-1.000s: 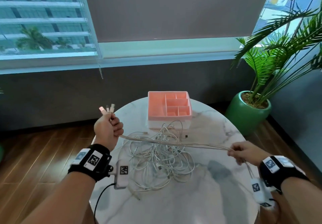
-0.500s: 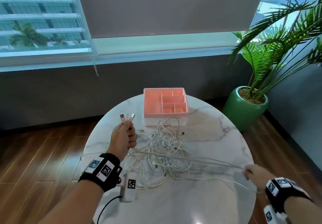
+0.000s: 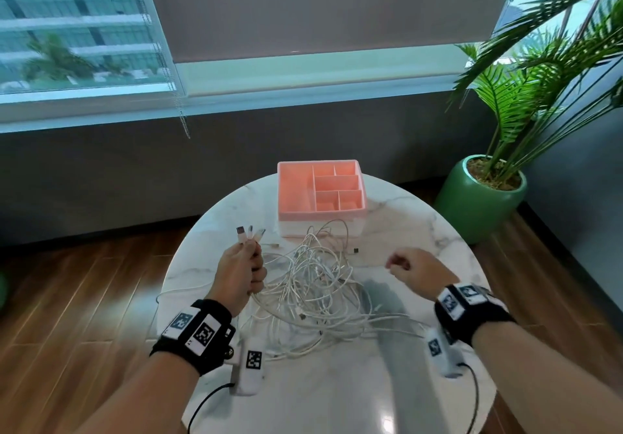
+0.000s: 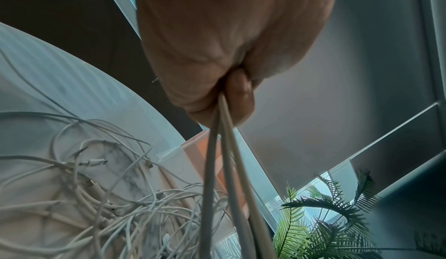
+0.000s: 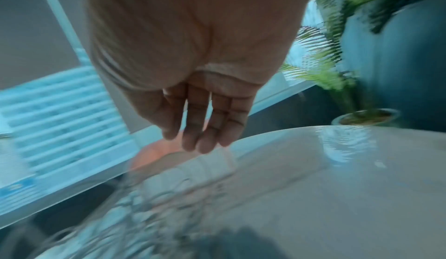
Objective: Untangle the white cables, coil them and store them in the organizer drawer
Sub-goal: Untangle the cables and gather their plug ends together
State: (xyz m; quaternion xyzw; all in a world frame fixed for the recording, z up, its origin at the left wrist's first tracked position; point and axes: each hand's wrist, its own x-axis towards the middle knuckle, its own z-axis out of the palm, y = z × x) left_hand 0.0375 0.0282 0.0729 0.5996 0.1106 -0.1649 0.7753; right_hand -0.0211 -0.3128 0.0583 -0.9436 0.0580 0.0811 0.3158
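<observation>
The left hand is raised above the near-left part of the round marble tabletop, its grip curled tight around a bundle of white cable ends; 3 plugs stick up above the fist, fanned slightly apart. In the left wrist view, cords run down out of the closed fingers toward the pile below. That pile, the white cables, lies as a loose tangle in the middle of the tabletop, between the 2 hands, with strands trailing toward the near right edge and loops reaching back to touch the front of the organizer. The organizer drawer is a pink tray with 1 long compartment on its left and several smaller ones on its right, sitting on a white base at the far side of the tabletop; no cable lies in any compartment. The right hand hovers over the right side of the tabletop, apart from the tangle, holding nothing; the right wrist view is blurred, yet shows its fingers extended and close together, a relaxed, loose grip. A potted palm in a green pot stands on the wooden floor to the right of the tabletop.
</observation>
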